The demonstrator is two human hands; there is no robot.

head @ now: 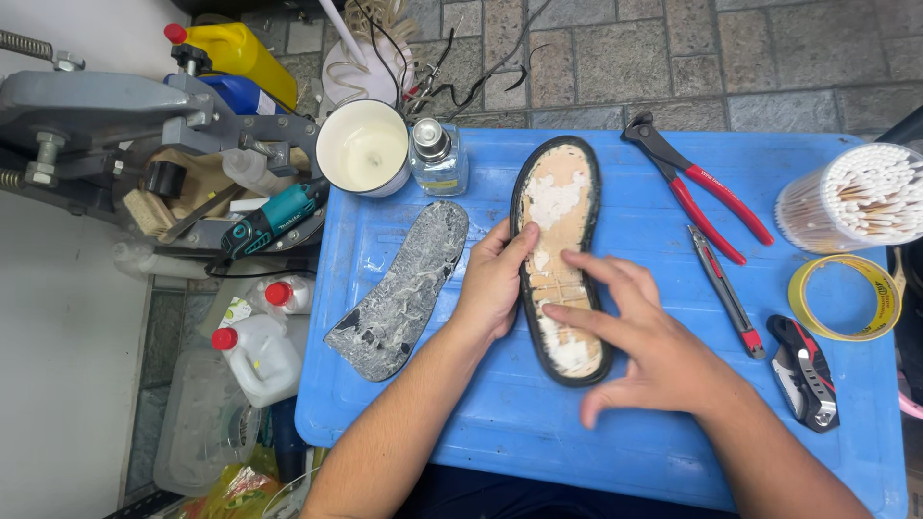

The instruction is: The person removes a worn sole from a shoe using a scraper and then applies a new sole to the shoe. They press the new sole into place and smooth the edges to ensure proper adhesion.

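A black-rimmed shoe sole (558, 207) with a tan, glue-streaked inner face lies lengthwise on the blue plastic table (635, 432). My left hand (495, 284) holds its left edge, thumb on the rim. My right hand (639, 336) rests flat with spread fingers over the sole's lower half, fingertips touching the inner face. A grey insole (399, 288) with whitish dried glue lies to the left of my left hand, apart from it.
Behind the soles stand a white tub of glue (363, 147) and a small clear bottle (437, 156). To the right lie red-handled pincers (707, 192), a utility knife (728, 293), a folding knife (806, 370), a yellow tape roll (846, 298) and a cotton swab container (856, 197). Left of the table are a grey machine (106, 115) and jugs (255, 356).
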